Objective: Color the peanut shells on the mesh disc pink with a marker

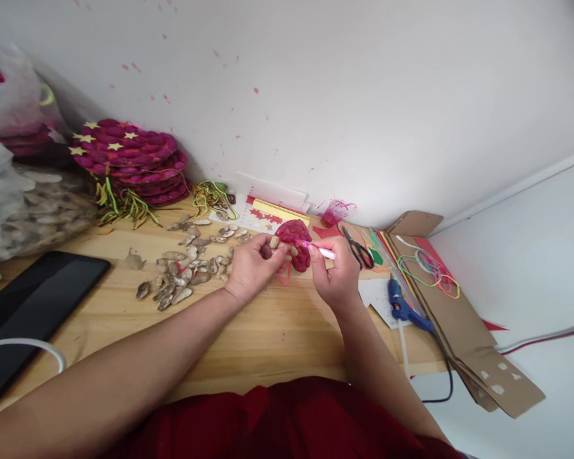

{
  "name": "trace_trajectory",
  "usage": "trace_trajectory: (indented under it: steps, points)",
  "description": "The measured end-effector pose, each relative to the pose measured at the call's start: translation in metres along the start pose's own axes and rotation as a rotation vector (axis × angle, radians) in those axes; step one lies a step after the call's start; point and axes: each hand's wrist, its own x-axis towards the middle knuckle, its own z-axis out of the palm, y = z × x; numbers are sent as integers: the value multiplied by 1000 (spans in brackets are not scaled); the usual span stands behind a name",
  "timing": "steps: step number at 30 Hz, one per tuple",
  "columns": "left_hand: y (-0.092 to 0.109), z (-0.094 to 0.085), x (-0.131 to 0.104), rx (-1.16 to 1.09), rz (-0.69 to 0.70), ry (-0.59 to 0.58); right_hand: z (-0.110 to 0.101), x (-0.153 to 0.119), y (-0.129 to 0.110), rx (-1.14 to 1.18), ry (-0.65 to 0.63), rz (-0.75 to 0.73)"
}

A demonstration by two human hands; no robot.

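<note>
My left hand (254,264) is closed at the left edge of a small magenta piece (302,258) covered in painted shells. Bare tan shells (274,241) show at its fingertips; exactly how they sit on the piece is partly hidden. In my right hand (337,271) is a paintbrush (323,252) with a white handle, its pink-smeared end touching the piece. A pink cord loop (284,274) hangs below it. Left of my left hand, loose half shells (172,277), like peanut shells, lie spread on the wooden table (249,338).
Stacked magenta shell discs (138,159) with yellow stars stand by the wall, near a bag of shells (52,204). A black tablet (43,306) lies at left. A pink paint cup (332,213), scissors (358,248), a blue glue gun (404,307) and cardboard (459,312) are at right.
</note>
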Motion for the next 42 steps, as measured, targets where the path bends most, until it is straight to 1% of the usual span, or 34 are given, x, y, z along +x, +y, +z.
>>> trace_trajectory:
  steps: [8, 14, 25, 30, 34, 38, 42]
  points:
    - [3, 0, 0, 13, -8, -7, 0, -1, 1, 32, 40, 6]
    - [3, -1, 1, 11, -24, 0, -1, 0, 1, 11, 17, -37]
    - [2, 0, 0, 3, -24, -8, -2, 0, 1, 8, 14, -47]
    - [0, 0, 1, -1, -50, 8, -3, 0, 1, -1, 8, -56]
    - [0, -1, 2, -6, -78, 15, -4, 1, 3, -2, -22, -73]
    - [1, -1, 2, 32, -69, 28, -5, 1, 4, -1, -41, -60]
    - [1, -1, 1, 31, -66, 10, -5, 1, 4, 19, -34, -61]
